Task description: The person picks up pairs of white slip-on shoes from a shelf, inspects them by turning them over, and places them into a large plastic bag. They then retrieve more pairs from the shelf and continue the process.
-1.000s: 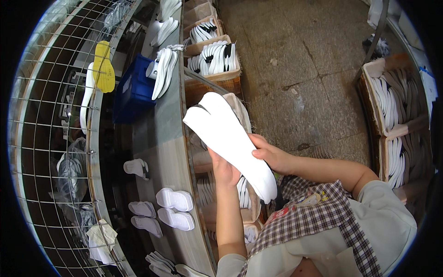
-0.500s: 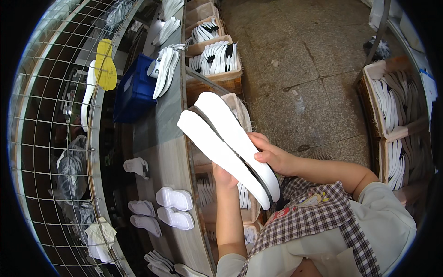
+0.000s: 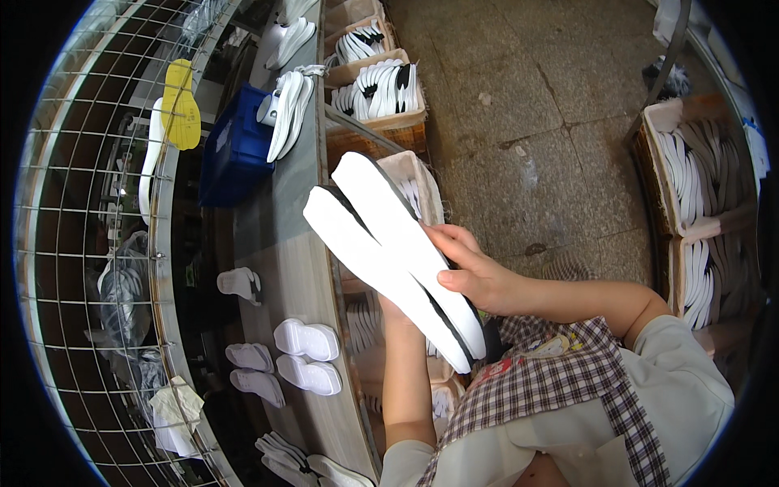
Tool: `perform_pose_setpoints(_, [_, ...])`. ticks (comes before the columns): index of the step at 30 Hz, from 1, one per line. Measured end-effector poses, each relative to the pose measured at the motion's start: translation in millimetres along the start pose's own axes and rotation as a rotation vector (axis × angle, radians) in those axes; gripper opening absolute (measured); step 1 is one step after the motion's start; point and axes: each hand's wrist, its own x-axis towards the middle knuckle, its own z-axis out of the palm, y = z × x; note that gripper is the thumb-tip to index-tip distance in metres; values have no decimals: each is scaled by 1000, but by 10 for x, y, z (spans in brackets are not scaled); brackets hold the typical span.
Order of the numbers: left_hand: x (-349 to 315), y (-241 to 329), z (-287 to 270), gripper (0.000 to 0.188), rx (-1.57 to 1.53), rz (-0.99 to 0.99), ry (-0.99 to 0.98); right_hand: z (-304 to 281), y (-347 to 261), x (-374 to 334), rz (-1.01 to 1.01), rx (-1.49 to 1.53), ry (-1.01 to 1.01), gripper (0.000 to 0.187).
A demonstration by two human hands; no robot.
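A pair of long white shoe soles point(image 3: 381, 264) with black along their edges lies side by side in my hands, slanting from upper left to lower right. My right hand point(image 3: 475, 272) grips the right-hand sole point(image 3: 398, 215) at its outer edge, thumb on the white face. Beneath the left-hand sole, my left hand point(image 3: 393, 311) supports the pair; its fingers are mostly hidden behind it. On the bench point(image 3: 312, 422) to the left, white shoe soles point(image 3: 308, 357) sit in pairs.
Baskets point(image 3: 389, 118) full of white and black soles line the bench's right side; more baskets point(image 3: 677, 231) stand at far right. A blue crate point(image 3: 237, 150), a stack of soles point(image 3: 292, 114) and a wire grid point(image 3: 97, 243) with a yellow insole point(image 3: 180, 109) are at left.
The soles have shifted slightly left and spread a little at the far end, showing more black between them. My right hand has moved slightly left along with them.
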Motion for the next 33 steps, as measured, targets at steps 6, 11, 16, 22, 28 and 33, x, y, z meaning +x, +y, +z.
perform_pose_setpoints(6, [-25, -13, 51, 41, 66, 35, 133, 15, -37, -13, -10, -41, -8, 81])
perform_pose_setpoints(11, [-9, -74, -35, 38, 141, 80, 173, 16, -45, -29, -2, -45, -12, 81])
perform_pose_setpoints(16, [9, -78, -89, 37, 177, 107, 178, 32, -40, -39, -22, -59, -10, 78])
perform_pose_setpoints(22, [-79, 12, 96, 35, 111, 55, 102, 44, -47, -44, -11, -50, 32, 72])
perform_pose_setpoints(28, [-66, 71, 50, 34, 229, 127, -31, -29, -14, -28, 51, -48, -45, 74])
perform_pose_setpoints(33, [-131, 147, -119, 40, 191, 207, 4, -99, 32, -23, 49, 31, -99, 79])
